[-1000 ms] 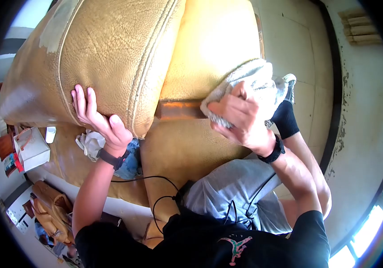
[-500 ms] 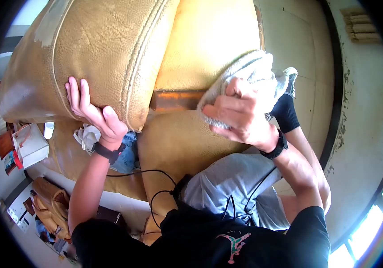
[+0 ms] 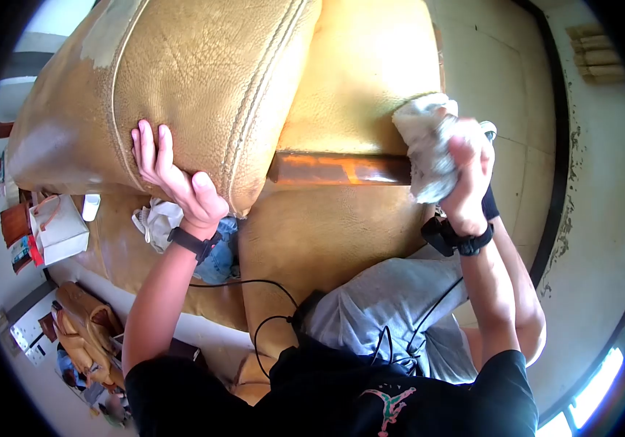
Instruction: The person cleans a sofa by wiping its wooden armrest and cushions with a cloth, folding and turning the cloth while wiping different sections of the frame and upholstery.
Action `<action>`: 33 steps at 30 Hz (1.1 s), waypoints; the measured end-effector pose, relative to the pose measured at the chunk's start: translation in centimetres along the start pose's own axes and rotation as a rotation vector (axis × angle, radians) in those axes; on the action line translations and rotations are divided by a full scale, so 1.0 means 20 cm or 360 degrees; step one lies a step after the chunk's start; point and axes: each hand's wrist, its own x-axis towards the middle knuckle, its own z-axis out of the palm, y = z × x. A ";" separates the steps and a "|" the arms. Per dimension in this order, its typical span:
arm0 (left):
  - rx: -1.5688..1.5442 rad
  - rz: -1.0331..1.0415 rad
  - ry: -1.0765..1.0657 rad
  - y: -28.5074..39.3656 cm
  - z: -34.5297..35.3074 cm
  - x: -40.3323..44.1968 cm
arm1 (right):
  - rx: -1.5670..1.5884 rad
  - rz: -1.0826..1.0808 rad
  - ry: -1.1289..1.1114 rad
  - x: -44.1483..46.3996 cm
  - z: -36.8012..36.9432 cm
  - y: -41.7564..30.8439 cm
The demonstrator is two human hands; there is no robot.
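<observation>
My left hand (image 3: 181, 182) lies with spread fingers against the lower edge of a large tan leather cushion (image 3: 188, 80). My right hand (image 3: 469, 167) is closed round a bunched whitish cloth (image 3: 430, 149), partly blurred. The cloth touches the right end of a brown wooden strip (image 3: 341, 168), which shows orange patches and a shine. This strip runs between two tan leather surfaces, one above (image 3: 363, 80) and one below (image 3: 327, 226).
Under my left wrist are a white crumpled item (image 3: 158, 222) and a blue cloth (image 3: 219, 255). A white box (image 3: 59, 231) and a white cup (image 3: 91, 207) stand at the left. A black cable (image 3: 258, 282) crosses near my lap.
My right hand has moved right with the cloth, uncovering more of the wooden strip. My left hand keeps its place on the cushion, while the whole view has shifted slightly.
</observation>
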 end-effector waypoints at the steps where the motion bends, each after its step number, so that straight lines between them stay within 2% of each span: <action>1: 0.0019 -0.0019 -0.0022 0.01 -0.01 0.00 | -0.0077 0.0012 0.0078 0.05 -0.02 -0.01; 2: 0.0034 -0.0033 -0.0045 0.01 -0.01 0.01 | 0.0511 0.0443 0.0201 0.06 -0.09 0.04; 5: 0.0078 -0.0005 -0.0052 0.02 -0.01 0.02 | 0.1139 0.0500 0.0349 0.16 -0.16 0.12; 8: 0.0078 0.0017 -0.0068 0.03 -0.01 0.03 | 0.1371 0.0491 0.0119 0.17 -0.22 0.16; 17: 0.0105 0.0012 -0.0052 0.04 -0.03 0.02 | 0.1506 0.0524 0.0090 0.15 -0.18 0.15; 21: 0.0116 0.0052 -0.0063 0.03 -0.01 0.03 | 0.1685 0.0445 -0.0069 0.16 -0.18 0.16; 24: 0.0133 0.0053 -0.0071 0.04 -0.02 0.03 | 0.1510 0.0453 0.0173 0.14 -0.15 0.15; 31: 0.0120 -0.0005 -0.0043 0.04 -0.03 0.03 | 0.1498 0.0466 -0.0121 0.11 -0.13 0.11; 33: 0.0107 0.0035 -0.0065 0.03 -0.03 0.03 | 0.1259 0.0396 0.0079 0.09 -0.10 0.10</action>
